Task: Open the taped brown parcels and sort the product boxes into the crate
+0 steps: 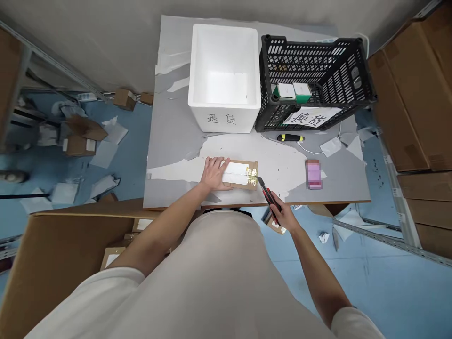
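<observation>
Left hand [213, 173] lies flat, fingers spread, on left end of small cardboard parcel [237, 174] near edge of grey table [176, 141]. Right hand [284, 217] fist-grips red-black utility knife [268, 195], blade tip just beside parcel's right end. White foam box [224, 77] and black crate [314, 80] at far side.

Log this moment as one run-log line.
left hand: flat on small cardboard parcel | right hand: grips box cutter, blade at parcel's right end | table: foam box, black crate
</observation>
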Action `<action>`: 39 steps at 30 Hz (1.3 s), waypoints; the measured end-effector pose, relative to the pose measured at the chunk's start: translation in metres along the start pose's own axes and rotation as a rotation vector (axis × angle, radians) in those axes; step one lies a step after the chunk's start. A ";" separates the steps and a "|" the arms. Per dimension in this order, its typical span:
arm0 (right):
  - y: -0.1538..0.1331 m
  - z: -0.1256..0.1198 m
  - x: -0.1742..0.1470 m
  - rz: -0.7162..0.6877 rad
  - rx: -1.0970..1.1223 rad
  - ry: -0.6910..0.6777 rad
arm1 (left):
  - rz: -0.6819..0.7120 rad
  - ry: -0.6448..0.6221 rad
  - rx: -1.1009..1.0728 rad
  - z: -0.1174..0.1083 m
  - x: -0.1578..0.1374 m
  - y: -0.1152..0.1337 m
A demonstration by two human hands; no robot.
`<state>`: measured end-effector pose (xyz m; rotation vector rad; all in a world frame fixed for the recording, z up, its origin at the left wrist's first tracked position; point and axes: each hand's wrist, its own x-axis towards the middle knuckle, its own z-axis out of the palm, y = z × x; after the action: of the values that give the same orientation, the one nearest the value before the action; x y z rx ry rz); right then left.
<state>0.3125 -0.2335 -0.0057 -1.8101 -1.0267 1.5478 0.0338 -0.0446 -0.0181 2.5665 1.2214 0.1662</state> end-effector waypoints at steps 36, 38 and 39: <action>0.015 0.031 -0.038 0.034 0.270 0.298 | -0.084 0.010 -0.028 -0.006 -0.003 0.010; 0.006 0.041 -0.023 0.005 0.315 0.356 | -0.205 0.029 -0.019 -0.008 -0.002 0.017; -0.001 0.048 -0.012 -0.013 0.346 0.363 | -0.277 0.033 -0.012 -0.009 -0.001 0.021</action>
<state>0.2644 -0.2460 -0.0072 -1.7444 -0.5606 1.2347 0.0463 -0.0560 -0.0033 2.3614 1.5654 0.1559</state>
